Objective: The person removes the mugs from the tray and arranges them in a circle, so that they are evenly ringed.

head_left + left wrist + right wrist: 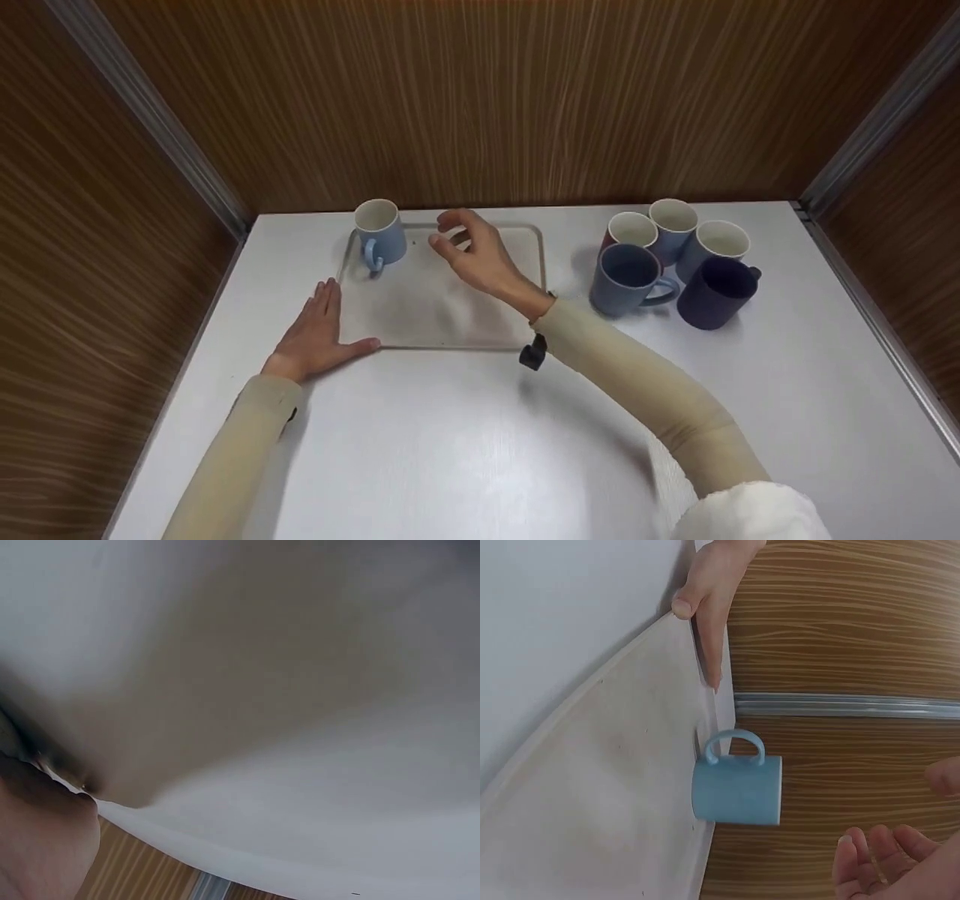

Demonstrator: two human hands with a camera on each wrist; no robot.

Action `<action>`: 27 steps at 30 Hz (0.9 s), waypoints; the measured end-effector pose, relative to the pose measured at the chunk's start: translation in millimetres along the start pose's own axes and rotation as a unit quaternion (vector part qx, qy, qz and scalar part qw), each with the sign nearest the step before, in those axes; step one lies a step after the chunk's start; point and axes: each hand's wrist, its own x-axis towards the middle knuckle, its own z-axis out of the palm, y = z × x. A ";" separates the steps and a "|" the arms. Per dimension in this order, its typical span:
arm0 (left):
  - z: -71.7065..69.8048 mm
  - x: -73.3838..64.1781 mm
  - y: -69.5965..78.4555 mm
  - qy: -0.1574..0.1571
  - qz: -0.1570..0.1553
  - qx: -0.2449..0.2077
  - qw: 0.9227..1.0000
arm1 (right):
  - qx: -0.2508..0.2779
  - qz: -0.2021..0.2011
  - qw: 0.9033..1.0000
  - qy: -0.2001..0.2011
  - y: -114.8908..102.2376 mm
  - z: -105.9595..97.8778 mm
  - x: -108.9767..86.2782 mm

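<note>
A light-blue mug (382,238) with a pale inside stands upright on the back-left part of a beige tray (420,307), its handle toward the front. My left hand (315,337) lies at the tray's front-left corner, fingers straight along the left edge and thumb along the front edge. Over the tray, right of the mug, hangs my right hand (480,251); its fingers curve loosely with nothing between them. In the right wrist view, the light-blue mug (737,790) is apart from the right fingers (885,847). The left wrist view is mostly blurred table.
Right of the tray stand several mugs: a red one (632,229) with a pale inside, a blue one (673,221), another blue one (718,244), a grey-blue one (626,277) and a dark purple one (716,292). Wood-grain panels (480,105) enclose the white table (420,450).
</note>
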 end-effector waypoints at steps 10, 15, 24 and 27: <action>0.8 -0.2 1.1 0.001 0.003 -0.011 1.000 | 0.023 0.064 0.997 -0.022 7.7 51.5 25.5; -1.6 3.0 -0.9 0.010 0.009 -0.016 1.000 | 0.058 0.106 0.993 -0.012 20.3 86.1 36.3; 0.1 -1.4 -2.4 0.002 0.005 -0.010 1.000 | 0.183 0.224 0.957 -0.023 46.1 137.1 45.0; -0.7 -1.0 -1.5 0.006 0.011 -0.010 1.000 | 0.234 0.242 0.942 -0.015 51.1 143.4 47.8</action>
